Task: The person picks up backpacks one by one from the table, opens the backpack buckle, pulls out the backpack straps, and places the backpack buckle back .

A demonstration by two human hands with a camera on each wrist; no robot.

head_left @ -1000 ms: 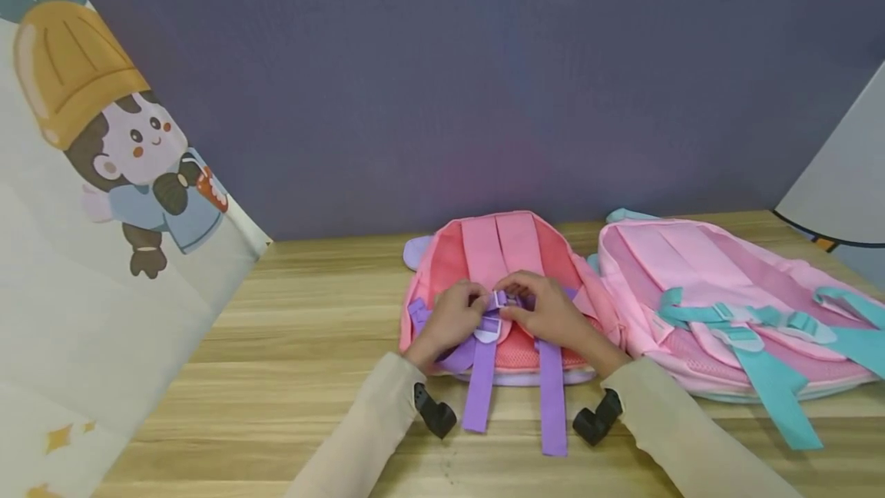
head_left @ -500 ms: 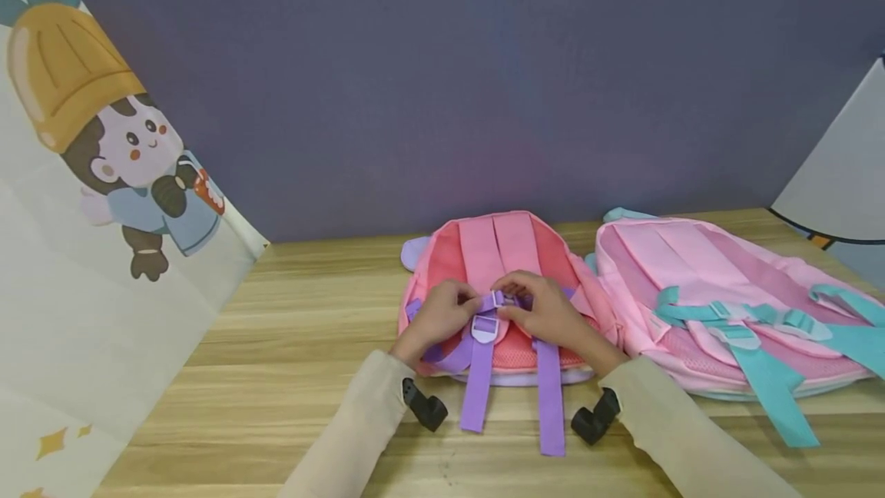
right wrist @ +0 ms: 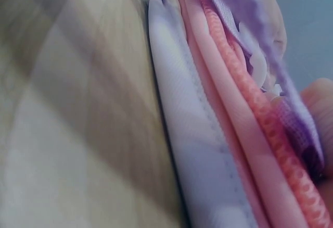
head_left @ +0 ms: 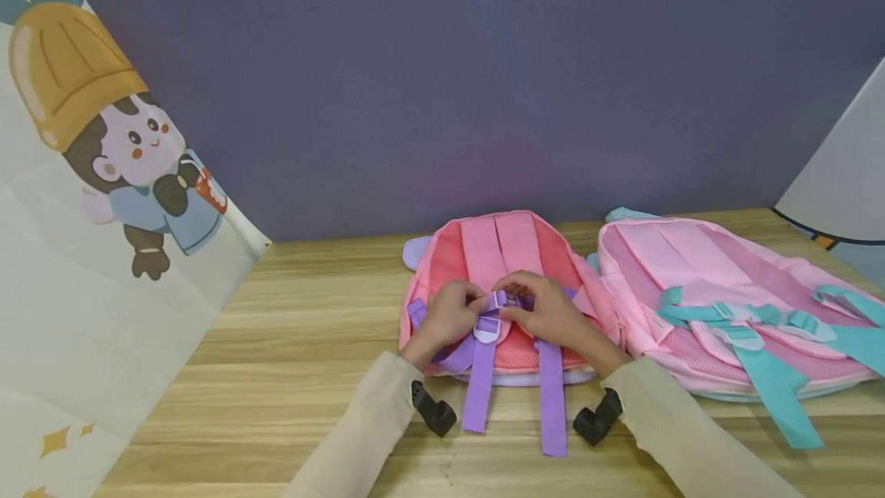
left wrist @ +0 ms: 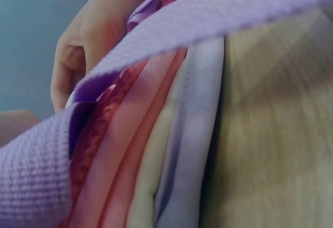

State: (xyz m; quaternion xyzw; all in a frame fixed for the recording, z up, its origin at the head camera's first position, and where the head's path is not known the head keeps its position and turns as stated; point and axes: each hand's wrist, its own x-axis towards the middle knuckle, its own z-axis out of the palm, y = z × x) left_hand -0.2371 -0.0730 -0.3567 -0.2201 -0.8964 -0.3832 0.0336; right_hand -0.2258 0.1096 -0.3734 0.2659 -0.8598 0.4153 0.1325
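Note:
A coral-pink backpack (head_left: 442,260) lies on its front, with its back panel and straps facing up. Across its middle runs a purple chest strap with a small pale buckle (head_left: 498,300). From the left, my left hand (head_left: 449,319) pinches the strap beside this buckle. My right hand (head_left: 551,312) grips the buckle's right side between thumb and fingers, which partly cover it. Just below, a white strap adjuster (head_left: 486,330) sits on a purple shoulder strap. Purple webbing (left wrist: 208,22) crosses close in the left wrist view, and the bag's layered edge (right wrist: 192,124) fills the right wrist view.
To the right, touching the coral bag, lies a light-pink backpack (head_left: 681,252) with teal straps (head_left: 777,394). Two purple strap ends (head_left: 551,406) hang toward me over the wooden table (head_left: 311,344). A dark wall (head_left: 442,83) stands behind, and a cartoon-printed panel (head_left: 90,313) at the left.
My left hand dips slightly left along the strap and comes back to nearly the same spot. The right hand stays at the buckle, and the bags lie where they were.

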